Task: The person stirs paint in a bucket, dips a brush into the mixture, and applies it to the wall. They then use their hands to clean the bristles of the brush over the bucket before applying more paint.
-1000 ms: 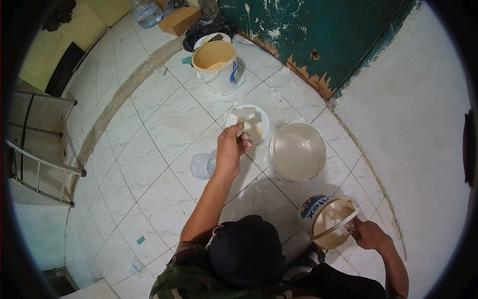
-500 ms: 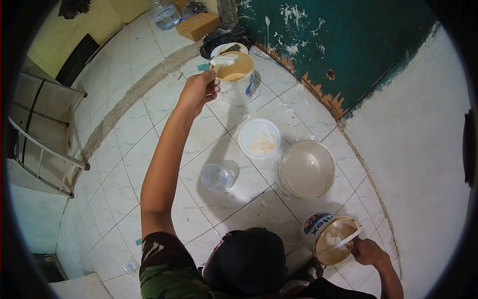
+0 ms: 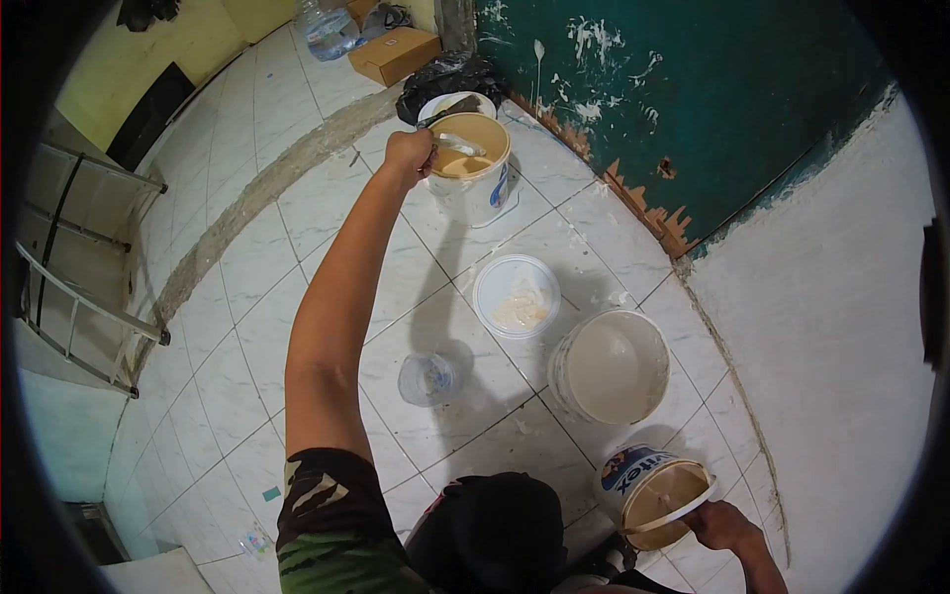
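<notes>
My left hand (image 3: 411, 153), at the end of an outstretched arm, is closed on a short tool (image 3: 463, 147) coated in white paste; its exact kind is hard to make out. The tool's coated end is inside a far bucket (image 3: 470, 196) with tan-coloured contents. Close to my body on the right, my right hand (image 3: 725, 525) grips a tilted paint bucket (image 3: 626, 471) at its rim and white handle. That bucket's blue label reads partly "vitex", and pale paste shows inside. Between them stand a large bucket of greyish liquid (image 3: 609, 366) and a white lid with paste (image 3: 517, 297).
A clear plastic container (image 3: 427, 379) stands on the tiled floor. Behind the far bucket lie a black plastic bag (image 3: 450, 77), a cardboard box (image 3: 396, 54) and a water bottle (image 3: 329, 35). A ladder (image 3: 89, 307) is at left; a paint-splattered green door (image 3: 673, 99) is at right.
My left hand has lowered the coated tool from above the rim into the far bucket. My right hand keeps hold of the tilted bucket, where less white paste now shows.
</notes>
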A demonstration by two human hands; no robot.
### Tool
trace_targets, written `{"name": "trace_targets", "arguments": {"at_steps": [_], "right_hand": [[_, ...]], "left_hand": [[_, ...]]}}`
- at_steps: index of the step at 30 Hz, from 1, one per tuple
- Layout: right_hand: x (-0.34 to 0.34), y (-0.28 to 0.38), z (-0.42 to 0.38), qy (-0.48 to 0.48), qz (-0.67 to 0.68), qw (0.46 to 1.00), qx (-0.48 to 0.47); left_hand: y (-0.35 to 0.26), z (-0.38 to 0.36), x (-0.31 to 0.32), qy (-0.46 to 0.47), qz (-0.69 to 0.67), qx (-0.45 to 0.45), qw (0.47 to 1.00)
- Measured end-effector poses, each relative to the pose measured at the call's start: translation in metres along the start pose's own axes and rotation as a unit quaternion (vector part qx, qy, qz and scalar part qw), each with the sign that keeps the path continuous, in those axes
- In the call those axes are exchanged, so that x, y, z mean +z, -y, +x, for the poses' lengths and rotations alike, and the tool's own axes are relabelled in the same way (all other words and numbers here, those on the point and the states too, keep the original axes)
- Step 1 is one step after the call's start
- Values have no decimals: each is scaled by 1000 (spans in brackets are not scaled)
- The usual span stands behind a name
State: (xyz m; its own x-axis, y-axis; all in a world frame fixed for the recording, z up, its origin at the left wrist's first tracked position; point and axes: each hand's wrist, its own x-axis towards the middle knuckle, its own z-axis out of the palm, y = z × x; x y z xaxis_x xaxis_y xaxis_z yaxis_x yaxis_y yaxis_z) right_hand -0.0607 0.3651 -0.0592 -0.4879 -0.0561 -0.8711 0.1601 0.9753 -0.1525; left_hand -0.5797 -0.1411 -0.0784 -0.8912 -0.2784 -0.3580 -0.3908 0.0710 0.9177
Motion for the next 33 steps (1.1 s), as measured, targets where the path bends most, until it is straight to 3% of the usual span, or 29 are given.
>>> {"name": "trace_targets", "arguments": {"at_steps": [5, 7, 9, 10, 12, 16, 21, 33], "right_hand": [[-10, 9, -2, 22, -16, 1000, 9], [-7, 4, -1, 10, -42, 998, -38], [0, -6, 3, 8, -51, 997, -49], [2, -9, 5, 6, -61, 996, -62], [2, -10, 7, 9, -63, 996, -64], [12, -21, 12, -32, -21, 996, -76], [5, -18, 11, 9, -9, 1000, -23], [17, -36, 19, -20, -19, 997, -70]], "left_hand": [[4, 12, 9, -21, -11, 23, 999], [7, 25, 14, -31, -19, 28, 999], [7, 37, 18, -62, 162, 73, 982], [7, 40, 22, -61, 161, 71, 982], [11, 46, 30, -147, 273, 131, 942], [10, 51, 38, -138, 326, 112, 928], [9, 54, 42, -102, 468, 128, 869], [18, 57, 49, -107, 545, 95, 826]]}}
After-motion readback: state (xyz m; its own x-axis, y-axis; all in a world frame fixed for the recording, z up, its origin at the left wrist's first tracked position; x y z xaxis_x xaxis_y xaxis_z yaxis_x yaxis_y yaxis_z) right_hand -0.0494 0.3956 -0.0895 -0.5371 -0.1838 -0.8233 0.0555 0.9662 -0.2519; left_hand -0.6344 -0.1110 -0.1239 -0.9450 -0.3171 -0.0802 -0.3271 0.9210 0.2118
